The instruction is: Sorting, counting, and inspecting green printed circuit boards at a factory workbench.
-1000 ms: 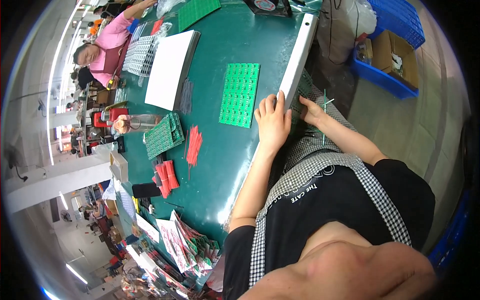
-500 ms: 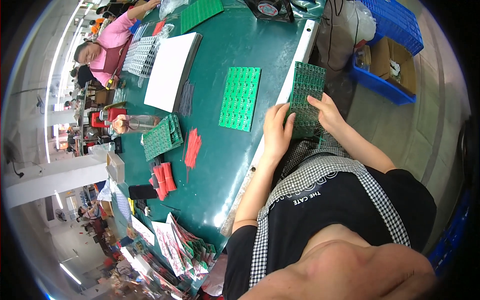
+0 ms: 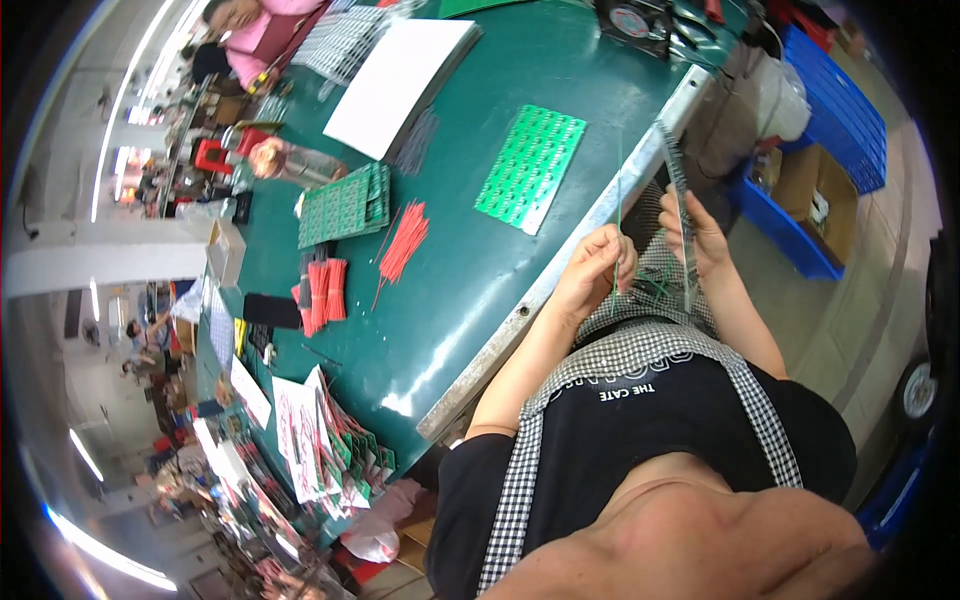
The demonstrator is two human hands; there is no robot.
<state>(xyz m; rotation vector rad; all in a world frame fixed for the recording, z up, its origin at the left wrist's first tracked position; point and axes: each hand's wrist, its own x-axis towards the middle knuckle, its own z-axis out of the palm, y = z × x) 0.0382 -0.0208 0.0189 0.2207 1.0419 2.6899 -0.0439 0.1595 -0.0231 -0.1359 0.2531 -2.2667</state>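
Above my lap, my left hand point(image 3: 600, 270) is closed in a pinch on a thin green wire point(image 3: 619, 200) that stands nearly upright. My right hand point(image 3: 703, 235) grips a circuit board panel point(image 3: 684, 215), turned almost edge-on, with fingers along one side. The wire and the panel are a small gap apart. Loose green strands point(image 3: 655, 280) lie on the checked apron between my hands. On the green table point(image 3: 450, 290) another green circuit board panel point(image 3: 530, 168) lies flat, beyond my left hand.
Left on the table are stacked circuit boards point(image 3: 345, 207), loose red wires point(image 3: 403, 242), bundled red wires point(image 3: 325, 295), a black phone point(image 3: 272, 310), a clear bottle point(image 3: 300, 162) and a white slab point(image 3: 400, 90). Wired boards point(image 3: 325, 450) pile nearby. Blue crates point(image 3: 800, 215) stand right. A person point(image 3: 270, 35) sits opposite.
The panel has turned from face-on to nearly edge-on in my right hand. My left hand has come off it and now holds up a green wire. The view has shifted.
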